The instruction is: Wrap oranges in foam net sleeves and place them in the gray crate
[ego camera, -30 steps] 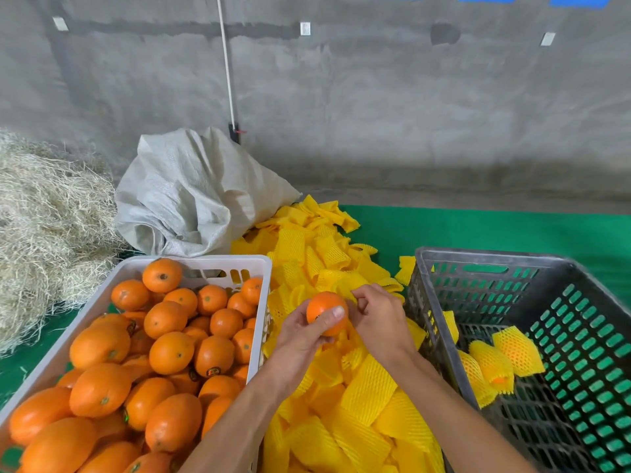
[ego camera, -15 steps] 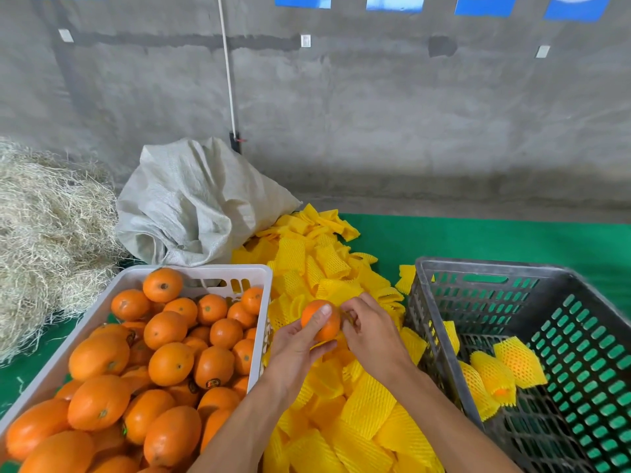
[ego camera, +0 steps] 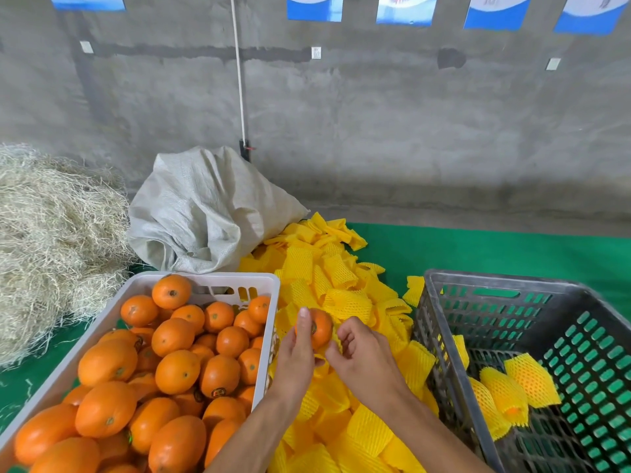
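Now orange (ego camera: 321, 327) in left hand (ego camera: 297, 353)

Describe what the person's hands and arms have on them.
Nothing visible: the left hand and right hand are bare, with no gloves, rings or watch. Both forearms are uncovered down to the frame edge; no sleeves show. Fingernails are short and unpainted.

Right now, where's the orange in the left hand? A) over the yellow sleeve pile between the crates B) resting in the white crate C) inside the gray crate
A: the left hand holds the orange above the yellow sleeve pile, between the white crate and the gray crate.
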The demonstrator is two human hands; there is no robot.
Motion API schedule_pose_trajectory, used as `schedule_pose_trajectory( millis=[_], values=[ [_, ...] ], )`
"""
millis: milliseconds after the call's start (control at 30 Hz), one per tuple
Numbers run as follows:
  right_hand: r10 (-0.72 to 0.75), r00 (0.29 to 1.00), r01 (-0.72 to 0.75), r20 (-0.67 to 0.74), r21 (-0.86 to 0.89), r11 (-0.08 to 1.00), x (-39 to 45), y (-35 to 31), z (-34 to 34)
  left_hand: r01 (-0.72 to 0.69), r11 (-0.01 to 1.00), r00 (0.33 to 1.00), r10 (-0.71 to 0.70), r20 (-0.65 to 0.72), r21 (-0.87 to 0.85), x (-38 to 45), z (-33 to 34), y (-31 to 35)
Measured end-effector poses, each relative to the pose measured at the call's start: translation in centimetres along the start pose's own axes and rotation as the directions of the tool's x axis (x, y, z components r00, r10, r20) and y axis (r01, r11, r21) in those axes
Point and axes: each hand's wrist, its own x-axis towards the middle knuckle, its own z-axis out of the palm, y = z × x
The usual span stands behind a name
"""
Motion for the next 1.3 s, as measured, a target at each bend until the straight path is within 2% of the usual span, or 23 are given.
schedule_pose_trajectory(
  millis=[167,333,433,500,567,633,733,800,967,1067,1167,1300],
  values=[
    [0.087,0.996,-0.088,0.014,0.086,0.992,0.3,1.3,-1.3,0.164,0.966,0.982,-0.140,0.129,-0.200,0.1,0.7,0.0],
    [0.115,0.992,-0.121,0.051,0.123,0.985,0.5,1.8,-1.5,0.079,0.975,0.970,-0.026,0.242,-0.210,0.5,-0.5,-0.2],
    [0.163,0.986,-0.168,0.045,0.175,0.970,0.7,1.8,-1.7,0.013,0.981,0.985,0.021,0.171,-0.192,0.6,-0.7,-0.3],
    [0.181,0.983,-0.175,-0.013,0.205,0.963,1.0,1.8,-1.9,-0.015,0.980,0.991,0.041,0.129,-0.198,0.6,-0.6,-0.3],
    [0.148,0.984,-0.128,-0.102,0.184,0.975,1.2,1.8,-2.0,-0.034,0.980,0.992,0.057,0.114,-0.196,0.4,-0.4,-0.2],
    [0.053,0.986,-0.033,-0.160,0.122,0.992,1.1,1.6,-1.7,-0.060,0.990,0.990,0.075,0.116,-0.129,0.1,-0.2,-0.2],
    [-0.122,0.976,0.124,-0.178,-0.003,0.992,0.9,1.3,-1.4,-0.080,0.996,0.989,0.083,0.118,-0.037,-0.4,0.0,0.0],
    [-0.166,0.973,0.173,-0.160,0.028,0.985,1.0,1.4,-1.5,-0.117,0.993,0.987,0.116,0.111,0.006,-0.5,-0.2,0.1],
    [-0.129,0.986,0.146,-0.108,0.170,0.975,1.0,2.0,-1.9,-0.064,0.997,0.989,0.058,0.135,0.045,-0.6,0.2,-0.1],
    [-0.125,0.991,0.129,-0.043,0.138,0.982,0.9,2.2,-1.6,0.024,1.000,0.995,-0.025,0.093,0.011,-0.4,0.1,-0.5],
    [-0.105,0.994,0.102,0.028,0.099,0.990,0.9,2.2,-1.3,0.086,0.994,0.988,-0.076,0.133,-0.072,-0.2,-0.1,-0.8],
    [-0.146,0.989,0.146,0.008,-0.038,0.989,1.2,2.6,-1.9,0.055,0.994,0.975,-0.034,0.218,-0.091,0.3,-0.3,-1.2]
  ],
)
